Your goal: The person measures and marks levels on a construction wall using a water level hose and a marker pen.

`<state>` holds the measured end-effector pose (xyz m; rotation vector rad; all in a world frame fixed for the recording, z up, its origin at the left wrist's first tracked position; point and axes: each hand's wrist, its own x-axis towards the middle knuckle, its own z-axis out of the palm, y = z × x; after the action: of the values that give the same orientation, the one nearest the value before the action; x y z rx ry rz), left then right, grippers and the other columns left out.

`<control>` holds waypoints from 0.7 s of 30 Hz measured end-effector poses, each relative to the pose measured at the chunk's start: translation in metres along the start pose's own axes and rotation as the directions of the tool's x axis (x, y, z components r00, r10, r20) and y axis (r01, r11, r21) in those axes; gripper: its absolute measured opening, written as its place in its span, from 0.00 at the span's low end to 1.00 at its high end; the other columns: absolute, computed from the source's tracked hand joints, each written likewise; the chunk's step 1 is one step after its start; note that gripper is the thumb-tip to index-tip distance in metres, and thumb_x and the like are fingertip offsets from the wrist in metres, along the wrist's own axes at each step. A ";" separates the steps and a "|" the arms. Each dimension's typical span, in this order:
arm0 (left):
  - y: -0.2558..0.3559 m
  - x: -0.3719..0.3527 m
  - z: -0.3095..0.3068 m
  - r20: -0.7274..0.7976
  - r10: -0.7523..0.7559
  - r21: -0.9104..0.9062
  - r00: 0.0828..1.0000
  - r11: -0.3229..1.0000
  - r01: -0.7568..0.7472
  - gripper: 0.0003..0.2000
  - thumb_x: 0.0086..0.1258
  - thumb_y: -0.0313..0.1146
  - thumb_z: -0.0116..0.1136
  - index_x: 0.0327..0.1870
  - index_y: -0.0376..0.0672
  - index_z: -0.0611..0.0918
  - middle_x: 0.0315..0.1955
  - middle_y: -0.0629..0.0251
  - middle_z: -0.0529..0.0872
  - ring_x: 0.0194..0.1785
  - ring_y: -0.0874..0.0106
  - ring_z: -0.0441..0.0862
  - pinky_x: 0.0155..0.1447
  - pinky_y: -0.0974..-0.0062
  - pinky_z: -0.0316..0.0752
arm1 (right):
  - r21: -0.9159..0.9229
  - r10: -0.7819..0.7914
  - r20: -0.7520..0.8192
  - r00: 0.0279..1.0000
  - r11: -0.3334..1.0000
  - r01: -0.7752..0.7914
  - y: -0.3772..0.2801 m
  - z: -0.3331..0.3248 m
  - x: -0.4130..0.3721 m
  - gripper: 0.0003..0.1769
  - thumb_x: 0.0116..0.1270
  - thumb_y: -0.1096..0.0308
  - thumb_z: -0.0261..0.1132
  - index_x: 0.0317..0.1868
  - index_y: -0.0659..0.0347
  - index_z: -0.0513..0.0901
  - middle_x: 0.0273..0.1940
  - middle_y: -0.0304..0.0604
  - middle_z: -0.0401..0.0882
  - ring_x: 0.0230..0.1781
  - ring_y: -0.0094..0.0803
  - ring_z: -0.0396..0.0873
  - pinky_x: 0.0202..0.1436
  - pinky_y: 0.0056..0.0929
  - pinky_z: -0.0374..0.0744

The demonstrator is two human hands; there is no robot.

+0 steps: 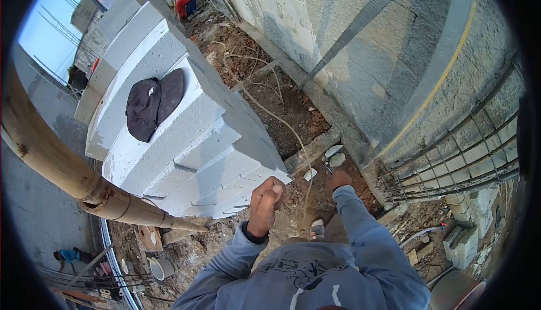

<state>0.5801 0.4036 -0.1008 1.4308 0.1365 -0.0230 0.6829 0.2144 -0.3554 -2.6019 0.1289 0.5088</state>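
My left hand (265, 206) is raised in front of my chest, its fingers curled in against the thumb. It hangs close to the lower end of a tall stack of white lightweight blocks (197, 132). My right hand (340, 180) reaches low to the right, closed, near the dirt floor. A short, dark metal-looking piece (329, 169) shows right at its fingers; I cannot tell its kind. Pale stone pieces (335, 155) lie just beyond that hand. On the block stack rests a dark cap (153, 106).
A bamboo pole (73, 175) crosses on the left. A hose (265, 99) runs over the dirt beside the rough wall (360, 45). Steel mesh (456, 158) stands at right. A bucket (162, 268) sits lower left. Two other people (183, 6) (70, 255) crouch farther off.
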 end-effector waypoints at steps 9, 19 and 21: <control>-0.020 0.089 0.052 0.062 0.084 -0.101 0.995 0.992 -0.078 0.16 0.66 0.45 0.50 0.29 0.39 0.72 0.18 0.75 0.64 0.19 0.85 0.55 0.24 0.82 0.48 | -0.121 -0.040 0.572 0.820 0.984 0.133 0.117 0.091 -0.122 0.22 0.60 0.50 0.58 0.41 0.60 0.86 0.41 0.55 0.83 0.44 0.49 0.81 0.51 0.44 0.78; -0.093 0.184 0.097 0.048 -0.054 -0.281 0.997 0.957 0.065 0.16 0.68 0.45 0.46 0.28 0.41 0.73 0.20 0.75 0.66 0.22 0.83 0.57 0.27 0.80 0.51 | -0.207 -0.031 0.657 0.754 0.953 0.220 0.181 0.082 -0.135 0.19 0.59 0.57 0.57 0.44 0.58 0.84 0.46 0.53 0.82 0.47 0.50 0.81 0.53 0.47 0.78; -0.096 0.196 0.115 0.065 -0.014 -0.354 0.998 0.934 0.037 0.17 0.68 0.47 0.49 0.31 0.40 0.72 0.22 0.73 0.67 0.21 0.84 0.56 0.25 0.81 0.48 | -0.150 -0.084 0.579 0.811 0.967 0.207 0.182 0.063 -0.134 0.19 0.58 0.58 0.57 0.45 0.59 0.84 0.45 0.54 0.82 0.46 0.51 0.81 0.52 0.46 0.79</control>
<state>0.7744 0.2893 -0.2013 1.0645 0.1020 -0.0611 0.5054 0.0840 -0.4367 -2.4976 -0.3426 1.2736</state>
